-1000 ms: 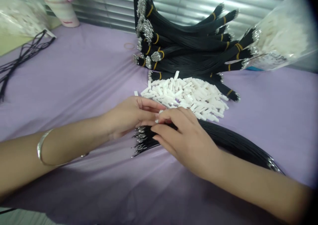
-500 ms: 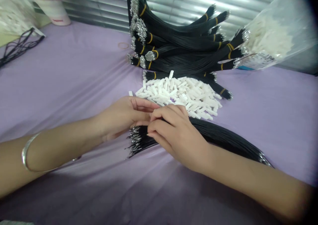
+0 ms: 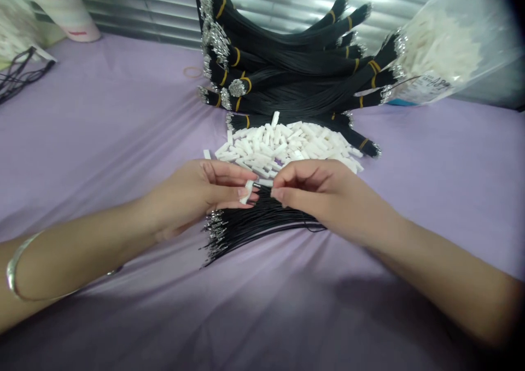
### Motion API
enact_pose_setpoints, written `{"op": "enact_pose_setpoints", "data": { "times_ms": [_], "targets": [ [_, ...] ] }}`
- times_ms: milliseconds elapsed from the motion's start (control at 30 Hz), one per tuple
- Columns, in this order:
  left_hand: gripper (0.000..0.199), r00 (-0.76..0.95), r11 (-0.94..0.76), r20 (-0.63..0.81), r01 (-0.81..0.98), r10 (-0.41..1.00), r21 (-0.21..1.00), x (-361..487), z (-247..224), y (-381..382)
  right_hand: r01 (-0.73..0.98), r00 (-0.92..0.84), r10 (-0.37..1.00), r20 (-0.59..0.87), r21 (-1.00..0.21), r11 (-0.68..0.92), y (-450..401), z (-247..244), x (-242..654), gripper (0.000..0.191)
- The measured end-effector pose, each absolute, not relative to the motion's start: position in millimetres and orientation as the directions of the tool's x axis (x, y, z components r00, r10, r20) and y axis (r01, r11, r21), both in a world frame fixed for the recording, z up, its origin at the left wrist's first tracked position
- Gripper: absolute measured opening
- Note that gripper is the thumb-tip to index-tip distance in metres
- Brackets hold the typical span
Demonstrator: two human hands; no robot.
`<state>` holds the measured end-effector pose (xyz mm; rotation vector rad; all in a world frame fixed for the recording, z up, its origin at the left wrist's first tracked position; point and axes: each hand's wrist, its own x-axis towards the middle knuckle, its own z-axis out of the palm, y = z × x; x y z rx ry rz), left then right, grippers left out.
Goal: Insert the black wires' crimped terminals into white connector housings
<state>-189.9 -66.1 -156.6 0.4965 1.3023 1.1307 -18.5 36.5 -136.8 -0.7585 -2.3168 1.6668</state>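
My left hand (image 3: pixel 221 188) pinches a small white plastic piece (image 3: pixel 247 192) between thumb and fingers. A short dark cord tip with a metallic glint (image 3: pixel 256 185) sticks out of the white piece toward my right hand (image 3: pixel 315 188). The thumb and forefinger of my right hand are closed on a black cord, mostly hidden by the fingers. Beneath both hands lies a loose bundle of black cords (image 3: pixel 262 218), its silver metal ends (image 3: pixel 215 229) at the left. Just behind my hands spreads a pile of white plastic pieces (image 3: pixel 295 144).
Stacked bundles of black cords (image 3: pixel 287 70), tied with yellow bands, lie at the back. A clear bag of white pieces (image 3: pixel 438 59) stands at the right. At the far left are a striped cup (image 3: pixel 61 10) and dark cable (image 3: pixel 24 76). A purple cloth (image 3: pixel 123 114) covers the table.
My right hand has moved right, away from my left fingers, uncovering the white piece and the cord tip. The view has shifted slightly.
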Motion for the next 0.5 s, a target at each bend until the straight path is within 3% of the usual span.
{"op": "enact_pose_setpoints", "data": {
  "times_ms": [133,500],
  "targets": [
    [0.027,-0.134,0.435,-0.501,-0.340,0.855,0.834,-189.4,-155.8,-66.4,0.366,-0.792,0.608,-0.054,-0.840,0.401,33.4,-140.0,-19.3,0.009],
    [0.024,-0.127,0.426,-0.475,-0.288,0.871,0.858,-189.2,-156.6,-66.7,0.361,-0.787,0.609,0.097,-0.728,0.583,30.6,-147.9,-20.8,0.009]
  ]
}}
